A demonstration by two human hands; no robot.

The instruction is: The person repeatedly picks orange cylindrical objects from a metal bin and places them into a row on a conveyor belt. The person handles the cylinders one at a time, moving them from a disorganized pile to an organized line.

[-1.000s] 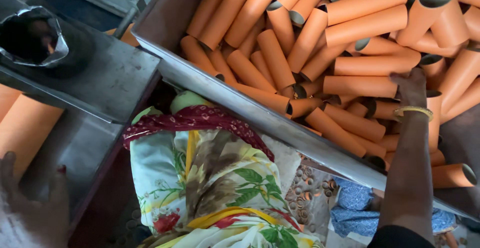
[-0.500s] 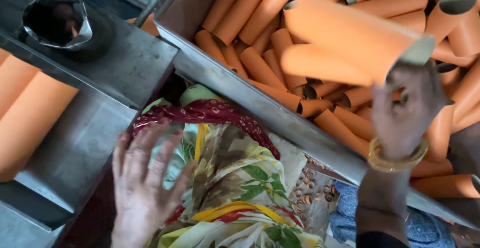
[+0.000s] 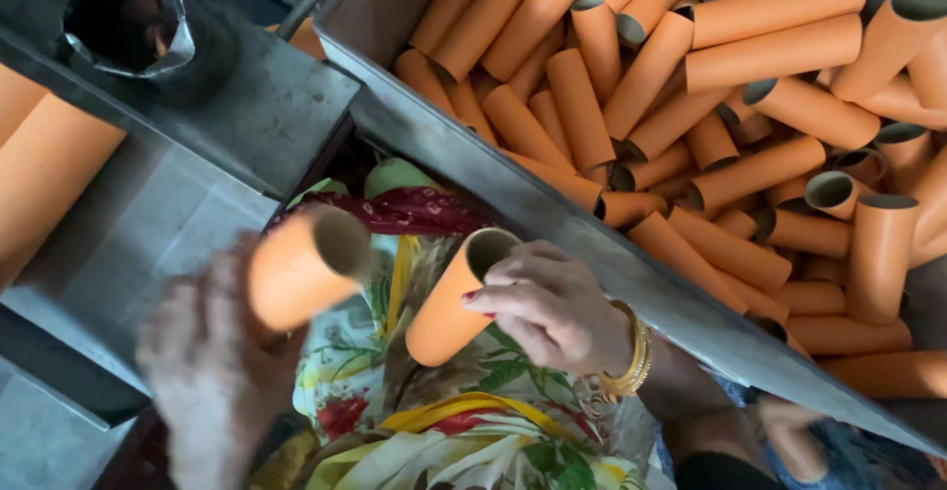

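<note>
Orange cardboard tubes are in both hands. The right hand is closed around one orange tube, fingers wrapped over its upper end, open mouth facing up and toward the bin; the tube hangs tilted above the floral cloth on the person's lap. The left hand, blurred by motion, grips a second tube from below, its open end turned to the right; how tightly the fingers close is unclear through the blur, but the tube is carried in that hand.

Change noted: half a second earlier the right hand was lifting a large tube over the bin and the left hand lay flat and empty on the lap. Both hands have since come together over the lap, each with a tube, so stock has been drawn from the bin and split between the hands.

Surroundings: the metal bin to the right is heaped with loose tubes lying at all angles. A grey metal counter stands at left, bearing a dark round socket with a shiny rim. Larger orange tubes lie at the far left edge.
</note>
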